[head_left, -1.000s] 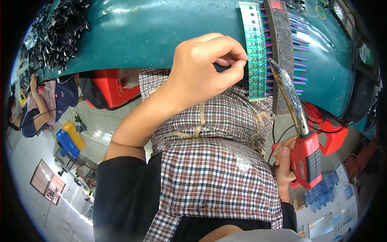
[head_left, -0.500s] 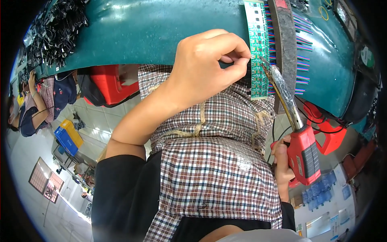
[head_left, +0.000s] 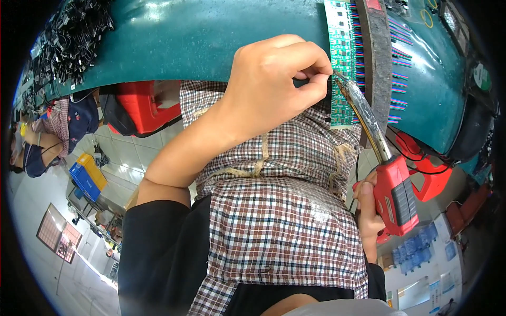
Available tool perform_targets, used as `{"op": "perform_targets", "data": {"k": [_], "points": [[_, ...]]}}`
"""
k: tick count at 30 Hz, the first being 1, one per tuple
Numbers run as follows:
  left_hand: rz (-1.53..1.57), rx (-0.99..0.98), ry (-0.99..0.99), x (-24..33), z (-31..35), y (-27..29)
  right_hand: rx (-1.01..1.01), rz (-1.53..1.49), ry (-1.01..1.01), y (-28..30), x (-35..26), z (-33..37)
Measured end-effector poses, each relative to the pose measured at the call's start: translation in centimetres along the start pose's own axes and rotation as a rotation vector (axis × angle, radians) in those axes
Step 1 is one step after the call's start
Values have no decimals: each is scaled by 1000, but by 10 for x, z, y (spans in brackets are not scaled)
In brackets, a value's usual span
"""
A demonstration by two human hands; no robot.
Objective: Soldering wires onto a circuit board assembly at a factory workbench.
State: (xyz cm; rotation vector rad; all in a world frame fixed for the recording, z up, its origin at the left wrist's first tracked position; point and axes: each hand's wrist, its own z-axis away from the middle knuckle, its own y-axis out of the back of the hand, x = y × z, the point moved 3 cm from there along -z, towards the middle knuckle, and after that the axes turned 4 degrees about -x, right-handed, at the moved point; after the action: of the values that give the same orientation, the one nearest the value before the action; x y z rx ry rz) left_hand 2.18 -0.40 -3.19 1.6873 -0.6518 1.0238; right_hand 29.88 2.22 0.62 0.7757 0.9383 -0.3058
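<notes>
My right hand (head_left: 368, 206) grips the handle of a red and black soldering gun (head_left: 396, 195). Its foil-wrapped barrel slants up and left, and the tip lies over the left edge of a long green circuit board panel (head_left: 342, 108). Right beside that tip, my left hand (head_left: 282, 81) has thumb and index finger pinched together at the panel's edge. Whatever the pinch holds is too small or hidden to make out. Several thin coloured wires (head_left: 399, 77) run from the panel's right side under a dark bar (head_left: 378, 63) and stick out beyond it.
The green work table (head_left: 211, 37) carries a heap of black cables (head_left: 79, 39) at the far left. Red stools (head_left: 139, 108) stand below the table's edge. Another person (head_left: 58, 131) sits at the left. A blue and yellow crate (head_left: 88, 176) stands on the floor.
The soldering gun's tip has moved up and left, up against my left fingertips. My left hand has shifted slightly right and up, still pinched.
</notes>
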Motion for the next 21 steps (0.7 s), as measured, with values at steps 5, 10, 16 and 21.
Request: {"op": "perform_targets", "data": {"k": [5, 10, 16, 21], "points": [[7, -6, -4, -1, -2, 1, 41, 15, 11, -2, -3, 1], [3, -14, 0, -1, -1, 1, 66, -4, 51, 0, -2, 1], [10, -15, -3, -2, -2, 1, 21, 42, 5, 2, 1, 3], [-6, -29, 5, -1, -2, 1, 36, -10, 6, 0, -2, 2]]}}
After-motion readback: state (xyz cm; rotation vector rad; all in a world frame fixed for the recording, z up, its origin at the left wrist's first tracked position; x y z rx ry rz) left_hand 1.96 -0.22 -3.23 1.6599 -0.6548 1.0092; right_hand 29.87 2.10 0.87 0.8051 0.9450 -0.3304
